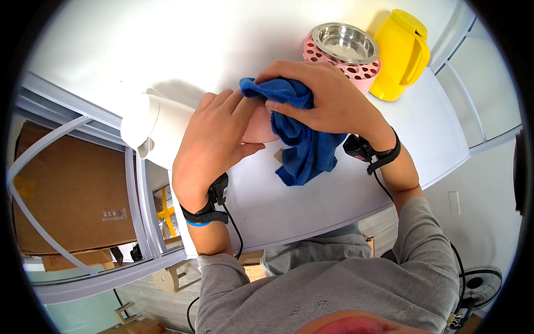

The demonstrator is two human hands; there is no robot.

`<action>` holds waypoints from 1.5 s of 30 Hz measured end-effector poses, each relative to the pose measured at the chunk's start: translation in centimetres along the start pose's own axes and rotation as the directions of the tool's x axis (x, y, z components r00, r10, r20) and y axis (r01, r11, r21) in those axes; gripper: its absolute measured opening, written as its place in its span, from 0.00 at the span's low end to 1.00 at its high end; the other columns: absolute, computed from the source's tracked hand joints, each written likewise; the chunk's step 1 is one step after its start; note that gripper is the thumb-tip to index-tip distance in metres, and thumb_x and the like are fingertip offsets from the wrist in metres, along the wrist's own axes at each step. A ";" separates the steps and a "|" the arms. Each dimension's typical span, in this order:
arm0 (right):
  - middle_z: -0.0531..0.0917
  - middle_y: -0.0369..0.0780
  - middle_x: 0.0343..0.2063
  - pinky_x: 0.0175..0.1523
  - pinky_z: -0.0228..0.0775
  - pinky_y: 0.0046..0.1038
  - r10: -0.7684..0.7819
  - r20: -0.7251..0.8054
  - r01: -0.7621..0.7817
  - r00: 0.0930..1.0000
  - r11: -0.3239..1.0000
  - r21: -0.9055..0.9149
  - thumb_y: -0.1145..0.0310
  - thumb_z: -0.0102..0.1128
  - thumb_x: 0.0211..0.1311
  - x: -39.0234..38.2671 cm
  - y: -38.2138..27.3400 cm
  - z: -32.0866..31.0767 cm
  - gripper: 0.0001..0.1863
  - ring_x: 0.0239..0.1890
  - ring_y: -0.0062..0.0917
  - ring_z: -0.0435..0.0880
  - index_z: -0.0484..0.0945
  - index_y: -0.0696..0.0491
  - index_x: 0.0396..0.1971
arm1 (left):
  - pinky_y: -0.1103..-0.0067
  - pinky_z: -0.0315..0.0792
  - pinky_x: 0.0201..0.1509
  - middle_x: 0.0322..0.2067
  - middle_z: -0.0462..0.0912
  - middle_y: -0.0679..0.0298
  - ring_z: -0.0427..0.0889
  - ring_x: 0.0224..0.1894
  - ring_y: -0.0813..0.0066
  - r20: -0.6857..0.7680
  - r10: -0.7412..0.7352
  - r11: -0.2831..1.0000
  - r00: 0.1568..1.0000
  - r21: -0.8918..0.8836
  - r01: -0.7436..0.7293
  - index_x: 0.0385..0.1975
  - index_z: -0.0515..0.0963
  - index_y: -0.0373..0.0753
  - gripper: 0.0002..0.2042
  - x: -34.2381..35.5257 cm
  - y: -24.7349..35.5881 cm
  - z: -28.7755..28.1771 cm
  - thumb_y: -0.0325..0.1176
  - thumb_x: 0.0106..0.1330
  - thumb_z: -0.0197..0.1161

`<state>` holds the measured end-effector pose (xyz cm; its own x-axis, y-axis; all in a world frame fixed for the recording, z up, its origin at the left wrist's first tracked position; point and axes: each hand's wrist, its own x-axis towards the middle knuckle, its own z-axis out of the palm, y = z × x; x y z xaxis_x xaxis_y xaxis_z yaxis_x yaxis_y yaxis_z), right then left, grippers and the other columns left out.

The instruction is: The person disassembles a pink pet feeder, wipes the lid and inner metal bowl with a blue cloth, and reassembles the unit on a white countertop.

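Head view. Blue cloth [308, 158] was bunched in the right hand [328, 97], pinched between thumb and curled fingers against a smooth pink piece [258, 127]; its loose end drooped over the white table [261, 214]. Left hand [208, 139] gripped the pink piece from the side, probably to steady it against the cloth's pressure; its full shape was hidden. White jug [167, 125] stood beyond the left wrist; pink perforated stand [364, 83] with steel bowl [345, 44] and yellow jug [397, 61] stood at far right, seemingly set aside to free working room.

Pose: forearms converged from either side, hands meeting above the table. Left palm faced inward, back uppermost, fingers slightly spread, thumb apart beneath the piece. Right wrist arched over, fingers close together, thumb tip pressing the cloth.
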<state>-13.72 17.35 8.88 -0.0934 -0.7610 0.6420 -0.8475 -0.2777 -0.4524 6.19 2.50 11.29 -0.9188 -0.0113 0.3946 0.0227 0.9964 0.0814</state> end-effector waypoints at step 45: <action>0.85 0.39 0.54 0.61 0.80 0.36 0.191 0.040 -0.181 0.981 0.968 -0.176 0.60 0.73 0.71 -0.1 2.9 -2.2 0.18 0.56 0.39 0.87 0.85 0.44 0.58 | 0.61 0.76 0.71 0.33 0.77 0.65 0.79 0.44 0.60 -0.090 0.143 0.989 0.986 0.053 -0.139 0.37 0.80 0.42 0.20 0.5 0.4 -0.8 0.24 0.41 0.77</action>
<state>-17.32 17.93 8.86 -0.2326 -0.8226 0.5188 -0.8951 -0.0276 -0.4451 6.04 2.86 12.30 -0.8668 0.1238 0.4830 0.1287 0.9914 -0.0232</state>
